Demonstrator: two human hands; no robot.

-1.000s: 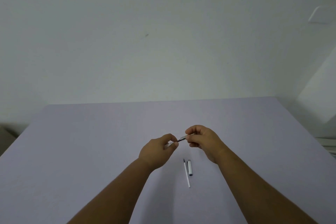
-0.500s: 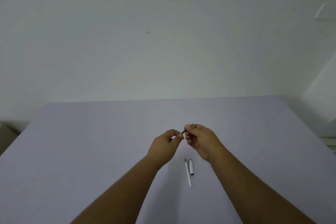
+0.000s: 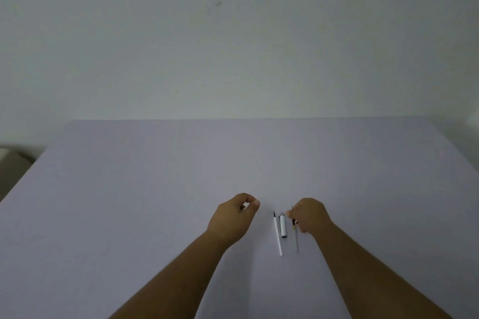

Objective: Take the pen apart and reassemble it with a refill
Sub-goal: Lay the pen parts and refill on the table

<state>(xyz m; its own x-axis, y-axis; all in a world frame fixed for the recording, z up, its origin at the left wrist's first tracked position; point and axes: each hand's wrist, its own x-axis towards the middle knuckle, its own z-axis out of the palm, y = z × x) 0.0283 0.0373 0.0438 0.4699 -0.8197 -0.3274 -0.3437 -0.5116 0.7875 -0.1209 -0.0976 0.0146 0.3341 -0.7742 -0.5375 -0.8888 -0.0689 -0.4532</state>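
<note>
My left hand [image 3: 233, 217] is curled shut, thumb against forefinger. A pale bit of the pen barrel [image 3: 245, 206] shows between them; the rest is hidden in the fist. My right hand [image 3: 309, 216] pinches the top of a thin dark refill [image 3: 295, 234], which runs down toward me onto the table. Between my hands lie a thin white refill with a black tip [image 3: 277, 234] and, just right of it, a short white pen cap [image 3: 283, 225]. Both lie lengthwise and sit close to my right hand.
The work surface is a pale lilac table [image 3: 155, 189] with a plain white wall behind it. The table's left edge slants past a dim floor area [image 3: 13, 168]. Its right edge runs off at the far right.
My hands, joined on the pen a second ago, have drawn apart. My right hand has pulled the dark refill out and lowered it to the table beside the cap; my left hand moved left.
</note>
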